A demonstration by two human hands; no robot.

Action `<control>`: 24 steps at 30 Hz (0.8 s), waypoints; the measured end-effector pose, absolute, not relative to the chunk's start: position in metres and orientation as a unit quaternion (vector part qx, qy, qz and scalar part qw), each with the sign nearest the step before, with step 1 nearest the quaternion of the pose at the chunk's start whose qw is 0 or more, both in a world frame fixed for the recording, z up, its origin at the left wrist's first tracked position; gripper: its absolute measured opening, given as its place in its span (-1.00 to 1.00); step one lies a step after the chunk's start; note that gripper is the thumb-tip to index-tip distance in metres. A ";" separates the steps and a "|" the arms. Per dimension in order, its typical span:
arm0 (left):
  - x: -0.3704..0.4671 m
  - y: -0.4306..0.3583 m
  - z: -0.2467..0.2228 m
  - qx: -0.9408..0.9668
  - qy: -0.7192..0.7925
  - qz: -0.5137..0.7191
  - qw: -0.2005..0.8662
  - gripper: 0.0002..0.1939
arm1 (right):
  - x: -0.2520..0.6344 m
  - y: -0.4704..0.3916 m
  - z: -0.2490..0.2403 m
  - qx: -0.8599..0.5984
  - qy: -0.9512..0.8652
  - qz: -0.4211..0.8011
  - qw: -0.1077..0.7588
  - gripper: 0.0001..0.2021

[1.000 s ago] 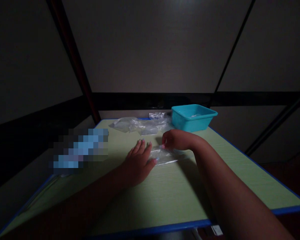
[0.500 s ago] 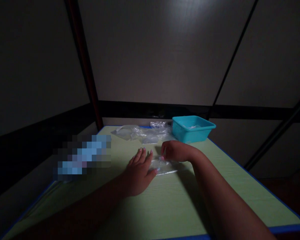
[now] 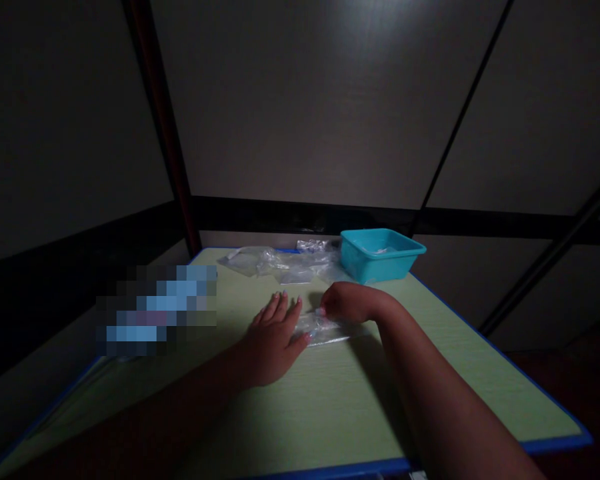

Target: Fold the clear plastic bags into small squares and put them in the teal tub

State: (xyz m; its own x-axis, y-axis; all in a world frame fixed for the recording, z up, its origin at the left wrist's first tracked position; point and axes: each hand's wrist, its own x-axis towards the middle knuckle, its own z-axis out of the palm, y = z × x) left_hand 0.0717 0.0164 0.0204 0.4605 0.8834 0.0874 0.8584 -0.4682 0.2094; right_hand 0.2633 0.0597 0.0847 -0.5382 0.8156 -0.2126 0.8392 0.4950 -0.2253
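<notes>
A clear plastic bag [image 3: 330, 335] lies flat on the light green table [image 3: 325, 420] between my hands. My left hand [image 3: 273, 340] rests flat at the bag's left end, fingers spread and the thumb on its near corner. Over the bag's far side bends my right hand [image 3: 347, 303], its fingers curled and pinched together close to the plastic. Whether those fingertips grip a fold of the bag or something small is hidden by the hand and the dim light.
Several crumpled clear plastic bags [image 3: 280, 263] lie along the table's far edge. A turquoise plastic basin [image 3: 380, 265] stands at the back right, with something pale inside. A blurred-out blue item [image 3: 160, 310] is at the left edge. Dark panelled walls [image 3: 300, 120] rise behind.
The whole view has shifted slightly. My left hand still lies flat on the bag, and my right hand stays bent over it with its fingertips slightly lower, nearer the plastic.
</notes>
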 end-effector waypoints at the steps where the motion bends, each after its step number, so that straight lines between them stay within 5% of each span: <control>1: 0.072 0.016 0.021 0.852 0.510 0.092 0.069 -0.33 | 0.264 0.060 0.084 0.480 0.864 -0.148 0.031 -0.75; 24: 0.073 0.017 0.020 0.851 0.514 0.084 0.067 -0.34 | 0.263 0.060 0.081 0.489 0.828 -0.273 -0.039 -0.76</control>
